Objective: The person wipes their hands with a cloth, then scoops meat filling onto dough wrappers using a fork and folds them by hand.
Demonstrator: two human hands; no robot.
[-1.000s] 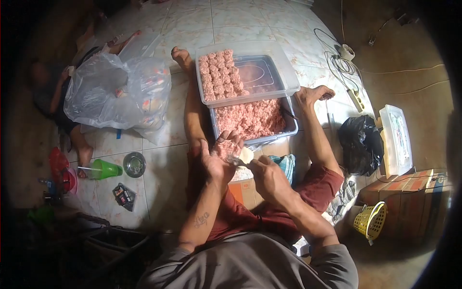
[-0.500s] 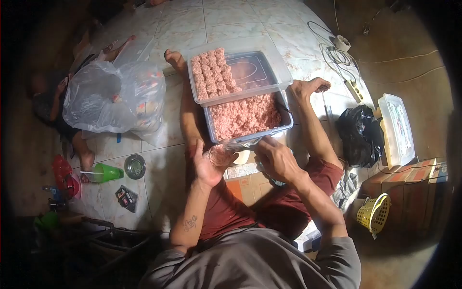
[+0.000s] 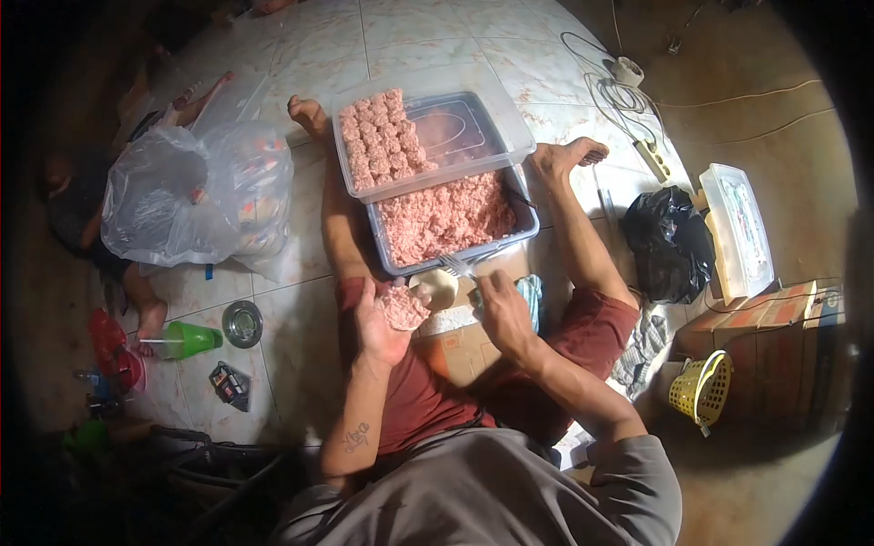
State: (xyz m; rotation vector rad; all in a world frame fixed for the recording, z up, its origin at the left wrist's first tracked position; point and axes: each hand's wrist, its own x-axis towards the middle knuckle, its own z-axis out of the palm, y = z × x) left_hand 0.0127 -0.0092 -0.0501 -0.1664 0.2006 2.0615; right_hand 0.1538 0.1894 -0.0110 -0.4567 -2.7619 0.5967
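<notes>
My left hand is palm up, cupping a thin round wrapper topped with pink minced meat. In my right hand is a metal fork, its tines pointing toward the tub. Pink ground filling lies in a blue-grey tub between my legs. Across the tub's far part rests a clear plastic container with rows of shaped meat pieces on its left side. Pale round wrappers sit near my left fingers, above a cardboard box.
At left are a large clear plastic bag, a green cup, a glass ashtray and another person's foot. On the right stand a black bag, a lidded plastic box, a yellow basket and a power strip.
My left hand has drawn slightly back from the tub, and the filled wrapper shows plainly. My right hand has moved the fork away from it. The whole view has shifted slightly.
</notes>
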